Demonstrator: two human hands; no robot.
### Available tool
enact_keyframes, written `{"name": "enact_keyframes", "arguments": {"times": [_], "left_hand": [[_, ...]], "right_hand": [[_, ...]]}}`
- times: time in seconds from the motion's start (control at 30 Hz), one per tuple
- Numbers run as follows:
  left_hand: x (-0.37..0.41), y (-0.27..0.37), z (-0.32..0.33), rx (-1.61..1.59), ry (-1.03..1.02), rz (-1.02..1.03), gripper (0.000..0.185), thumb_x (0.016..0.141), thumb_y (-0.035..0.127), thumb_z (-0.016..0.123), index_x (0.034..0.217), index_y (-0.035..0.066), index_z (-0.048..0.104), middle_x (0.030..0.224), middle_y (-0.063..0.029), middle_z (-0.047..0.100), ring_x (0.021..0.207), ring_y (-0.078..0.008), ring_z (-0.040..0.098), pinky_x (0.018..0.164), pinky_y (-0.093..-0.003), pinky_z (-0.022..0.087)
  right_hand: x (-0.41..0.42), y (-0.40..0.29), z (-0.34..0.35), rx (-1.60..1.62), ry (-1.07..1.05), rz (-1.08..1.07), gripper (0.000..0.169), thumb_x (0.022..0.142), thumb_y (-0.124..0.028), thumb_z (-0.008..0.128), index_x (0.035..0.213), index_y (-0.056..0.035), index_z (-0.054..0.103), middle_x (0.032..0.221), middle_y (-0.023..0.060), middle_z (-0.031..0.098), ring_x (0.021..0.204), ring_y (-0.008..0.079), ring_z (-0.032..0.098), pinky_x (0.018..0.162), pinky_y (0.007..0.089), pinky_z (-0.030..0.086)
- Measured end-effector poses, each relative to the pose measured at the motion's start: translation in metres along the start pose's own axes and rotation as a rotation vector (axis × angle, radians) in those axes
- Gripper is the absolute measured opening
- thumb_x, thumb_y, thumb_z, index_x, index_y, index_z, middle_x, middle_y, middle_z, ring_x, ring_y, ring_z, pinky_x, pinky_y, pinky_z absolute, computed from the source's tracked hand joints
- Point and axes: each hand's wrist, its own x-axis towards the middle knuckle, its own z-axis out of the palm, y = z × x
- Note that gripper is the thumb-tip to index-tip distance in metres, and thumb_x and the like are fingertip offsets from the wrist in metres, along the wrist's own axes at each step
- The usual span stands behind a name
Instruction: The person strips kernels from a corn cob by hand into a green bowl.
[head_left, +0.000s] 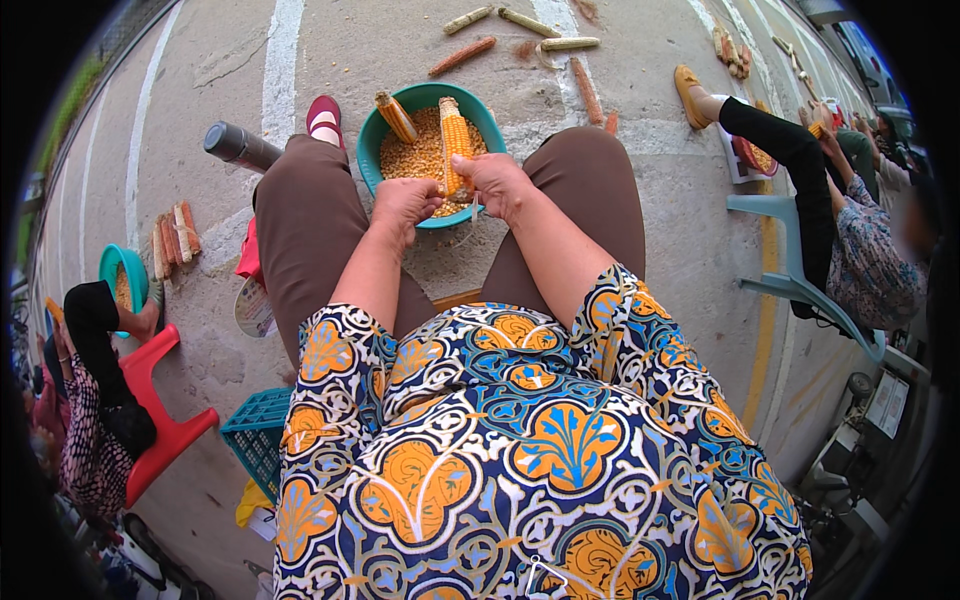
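Observation:
In front of me a teal plastic basin (365, 161) sits on the concrete between my knees, with loose yellow maize kernels (416, 161) in it. My right hand (496, 181) grips a corn cob (454, 139) over the basin; yellow kernels cover its visible side, and its pale tip points away from me. Curled at the lower left side of that cob is my left hand (405, 204); whether its fingertips pinch anything is hidden. A pale thin strip (474, 206) hangs below my right hand. Another cob (396, 118), partly stripped, leans on the kernels inside the basin.
Stripped cobs (462, 56) lie beyond the basin. Left are a grey flask (240, 146), a bundle of cobs (176, 238), a green crate (259, 435) and a person by a red stool (161, 405). Right, another person sits on a blue-grey chair (787, 232).

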Motion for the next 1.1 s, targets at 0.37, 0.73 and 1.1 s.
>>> {"name": "enact_keyframes", "arguments": {"times": [0.37,0.73,1.1], "left_hand": [[-0.001,-0.002,-0.008,-0.035,0.021,0.157,0.011,0.074,0.010,0.063,0.073,0.000,0.061,0.064,-0.0037,0.059,0.052,-0.0063,0.052,0.045,-0.0162,0.042],[-0.009,-0.001,-0.003,0.155,-0.157,0.271,0.017,0.077,0.013,0.061,0.087,-0.001,0.062,0.071,-0.0029,0.060,0.059,-0.0064,0.054,0.055,-0.0179,0.044],[-0.004,-0.005,0.000,0.220,-0.091,0.382,0.013,0.073,0.008,0.060,0.076,-0.004,0.064,0.061,-0.0028,0.059,0.053,-0.0061,0.051,0.050,-0.0198,0.042]], "right_hand": [[0.013,0.008,-0.004,0.078,0.032,0.003,0.024,0.075,-0.019,0.065,0.079,0.0031,0.055,0.067,0.0074,0.054,0.051,0.0156,0.050,0.042,0.0296,0.040],[0.004,0.000,-0.002,0.120,0.046,0.050,0.028,0.078,-0.017,0.061,0.093,0.0050,0.051,0.078,0.0130,0.057,0.062,0.0204,0.059,0.046,0.0323,0.052],[0.002,-0.002,-0.004,0.130,-0.004,0.042,0.028,0.079,-0.014,0.059,0.095,0.0062,0.049,0.083,0.0153,0.057,0.066,0.0239,0.060,0.050,0.0369,0.054]]}}
